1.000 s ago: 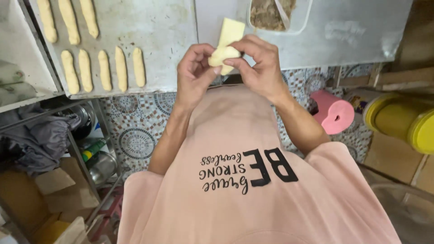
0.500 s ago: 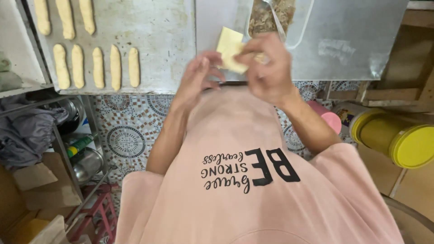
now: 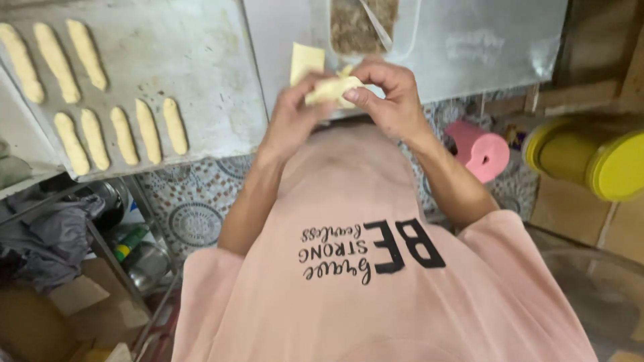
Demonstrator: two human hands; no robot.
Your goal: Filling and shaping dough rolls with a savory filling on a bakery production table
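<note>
Pale dough wrapper [image 3: 330, 89] pinched between both hands above the steel counter's near edge [image 3: 282, 74].

Head view: left hand [image 3: 292, 117] and right hand [image 3: 389, 100] both clamped on the wrapper, fingertips meeting over it; it's folded, creamy, one flat corner sticking up. Free counter to the right; left is a tray [image 3: 201, 60] with dough sticks [image 3: 121, 134]. Filling tub [image 3: 365, 27] just behind the hands, cut off at frame top. Wrapper contents hidden.

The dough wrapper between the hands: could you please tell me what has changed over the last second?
Both hands, left hand and right hand, have folded the dough wrapper further around itself, with one flap still upright. The rolls on the tray and the filling tub are unchanged.
</note>
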